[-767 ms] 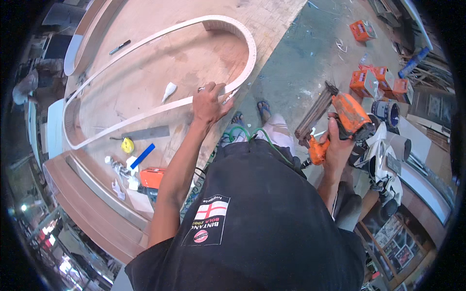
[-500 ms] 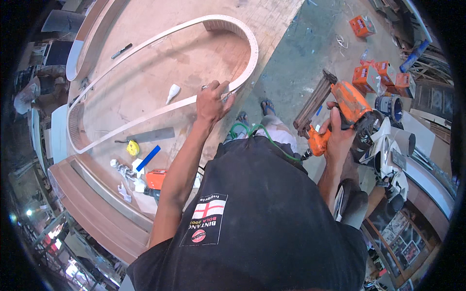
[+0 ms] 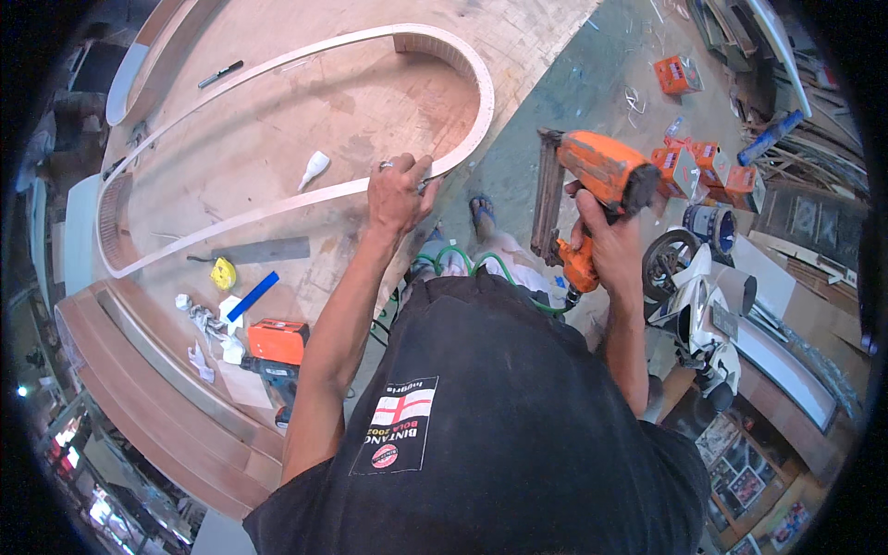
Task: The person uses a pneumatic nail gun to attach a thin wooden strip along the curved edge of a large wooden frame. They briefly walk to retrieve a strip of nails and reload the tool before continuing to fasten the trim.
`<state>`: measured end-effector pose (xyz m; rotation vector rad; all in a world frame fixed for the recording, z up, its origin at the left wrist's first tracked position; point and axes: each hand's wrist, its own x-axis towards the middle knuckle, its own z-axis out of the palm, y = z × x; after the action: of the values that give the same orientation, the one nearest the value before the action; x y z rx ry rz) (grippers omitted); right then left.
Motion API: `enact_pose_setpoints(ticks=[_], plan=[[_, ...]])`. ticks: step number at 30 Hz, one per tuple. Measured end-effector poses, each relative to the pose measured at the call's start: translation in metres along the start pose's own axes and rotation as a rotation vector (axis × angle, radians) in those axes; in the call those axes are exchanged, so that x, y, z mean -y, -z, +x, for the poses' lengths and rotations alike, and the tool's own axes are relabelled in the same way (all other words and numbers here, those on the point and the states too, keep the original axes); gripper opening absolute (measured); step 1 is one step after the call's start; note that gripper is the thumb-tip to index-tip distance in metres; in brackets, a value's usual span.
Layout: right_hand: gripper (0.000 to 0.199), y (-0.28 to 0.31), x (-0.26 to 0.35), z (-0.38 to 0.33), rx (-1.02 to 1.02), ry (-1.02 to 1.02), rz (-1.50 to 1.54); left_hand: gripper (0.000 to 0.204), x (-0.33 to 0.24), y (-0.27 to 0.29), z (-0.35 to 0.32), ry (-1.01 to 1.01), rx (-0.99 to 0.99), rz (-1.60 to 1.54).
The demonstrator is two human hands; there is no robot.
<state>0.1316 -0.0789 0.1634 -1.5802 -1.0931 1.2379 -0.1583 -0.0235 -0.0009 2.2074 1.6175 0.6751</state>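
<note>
Lying across the upper left is a big plywood worktable [image 3: 305, 102], its surface bare wood with pencil marks, and beyond its edge a green-grey concrete floor [image 3: 592, 102] is showing, littered with scraps. One long bent wooden strip [image 3: 462, 65] is resting on the table, looping round in a tight curve. The left hand [image 3: 400, 192] is pressing down on this strip at the near end of the curve, fingers curled over its edge. The right hand [image 3: 606, 236] is gripping the handle of one orange nail gun [image 3: 592, 180], holding it up over the floor, just off the table edge and near the left hand but apart from it. A green air hose [image 3: 467, 264] is trailing below the gun.

On the table are sitting one white glue bottle [image 3: 314, 168], one black marker [image 3: 220, 74], one yellow tape measure [image 3: 222, 274], one flat grey metal bar [image 3: 264, 250], one blue stick [image 3: 252, 296] and one orange cordless drill [image 3: 276, 347].

Out on the floor, five small orange boxes [image 3: 677, 74] are lying, one alone and four bunched together. A white circular saw [image 3: 698, 287] is standing to the right, with stacked boards and frames crowding the room's edges
</note>
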Motion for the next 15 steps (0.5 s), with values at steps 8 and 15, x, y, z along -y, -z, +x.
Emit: enact_pose_setpoints(ticks=[8,15], plan=[[0.049,-0.037,0.029,0.045,0.364,-0.179,-0.269,0.035,0.004,-0.003,-0.002,-0.07,-0.061,-0.006],[0.048,-0.056,0.029,0.067,0.438,-0.207,-0.374,0.033,0.003,-0.008,-0.003,-0.07,-0.101,-0.01]])
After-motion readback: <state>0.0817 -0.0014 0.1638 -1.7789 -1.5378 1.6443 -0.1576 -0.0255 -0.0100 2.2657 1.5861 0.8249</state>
